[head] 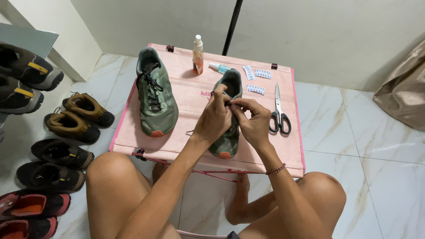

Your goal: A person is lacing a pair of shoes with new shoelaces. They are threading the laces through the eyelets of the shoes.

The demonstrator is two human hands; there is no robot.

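While we sit with our knees drawn up before the low pink folding table (195, 95), both hands meet over the green shoe (231, 88) that lies nearest us on it. This shoe is our landmark. Its long axis runs almost straight away from us, orange-tipped toe at the table's near edge, heel opening toward the far wall.

Our left hand (214, 120) covers the middle of the shoe from its left side, fingers curled down and pinched on the dark lace (220, 94) just short of the heel opening. Our right hand (253, 121) comes in from the shoe's right side, thumb and forefinger closed on the same lace, and the two sets of fingertips touch over the tongue. A loose end of lace seems to trail off to the left of the shoe, though it is too thin to be sure. Neither hand is nearer; they share the spot.

To the right of the shoe, just beside our right hand, lie the scissors (279, 116), blades pointing away from us. Left of the shoe, apart from it, the matching second shoe (156, 93) lies parallel, fully laced. Beyond the shoe's heel stand a spray bottle (198, 56) and a small teal bottle (219, 67) on its side, with white packets (256, 90) to the far right.
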